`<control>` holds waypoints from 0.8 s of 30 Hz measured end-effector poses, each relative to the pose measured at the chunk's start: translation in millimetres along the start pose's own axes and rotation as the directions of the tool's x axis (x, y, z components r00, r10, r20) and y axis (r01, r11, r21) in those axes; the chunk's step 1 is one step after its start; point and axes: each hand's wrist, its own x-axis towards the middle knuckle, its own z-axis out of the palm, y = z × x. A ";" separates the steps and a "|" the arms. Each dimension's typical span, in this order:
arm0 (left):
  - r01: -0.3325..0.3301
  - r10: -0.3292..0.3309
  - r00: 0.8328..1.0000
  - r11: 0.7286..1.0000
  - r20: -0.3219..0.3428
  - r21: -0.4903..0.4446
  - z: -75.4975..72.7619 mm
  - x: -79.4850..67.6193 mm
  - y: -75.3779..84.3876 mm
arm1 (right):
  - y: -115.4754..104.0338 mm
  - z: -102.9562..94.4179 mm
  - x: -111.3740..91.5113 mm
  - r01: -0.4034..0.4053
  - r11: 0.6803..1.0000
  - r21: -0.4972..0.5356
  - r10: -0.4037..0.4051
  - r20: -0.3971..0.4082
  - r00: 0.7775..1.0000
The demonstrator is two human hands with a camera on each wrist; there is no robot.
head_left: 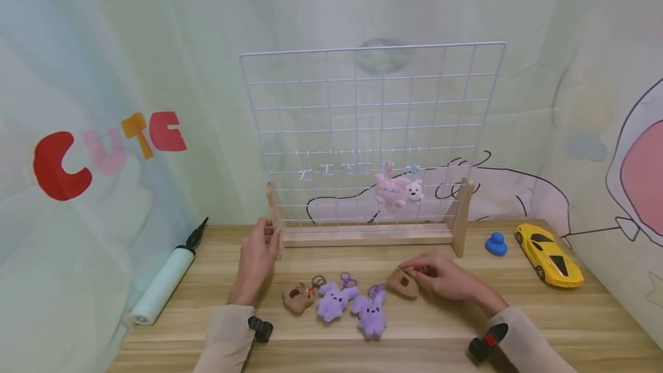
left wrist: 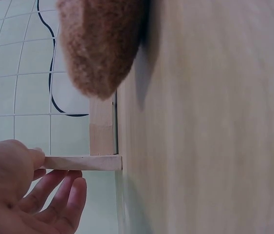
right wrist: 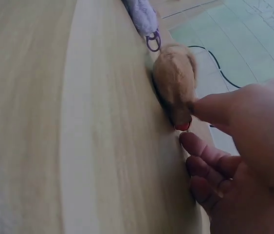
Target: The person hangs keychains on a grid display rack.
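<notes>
"While the left hand (head_left: 257,258) is up at the rack (head_left: 368,238), how is it posed?"

"The forearm reaches forward from a pale sleeve (head_left: 223,335), fingers uppermost. The left-wrist view puts the thumb on one face of the left post (head_left: 274,206) and the fingers on the other, so it's a narrow grip on the wood's edge."

"And the right hand (head_left: 440,274)?"

"Low over the table (head_left: 321,350), forearm slanting inward. Thumb and forefinger are drawn close, pinching one end of a brown plush (head_left: 402,284) by a small red bit (right wrist: 182,126); the other fingers curl loosely beside it."

"Where does that plush lie?"

"On the table in front of the rack, at the right end of a row. Next come two purple plushes (head_left: 371,318), then a second brown one (head_left: 296,299) at the left end."

"Anything readable?"

"CUTE, on the backdrop (head_left: 207,73) at left: red C, pink U, orange T, red E. Green and red lettering along the top is cut off; I can't tell what it says."
</notes>
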 end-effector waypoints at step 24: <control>-0.023 0.023 1.000 1.000 -0.013 0.008 1.2 0.9 -3.1 | 0.4 2.7 -2.8 -0.010 0.999 0.052 0.012 -0.039 0.999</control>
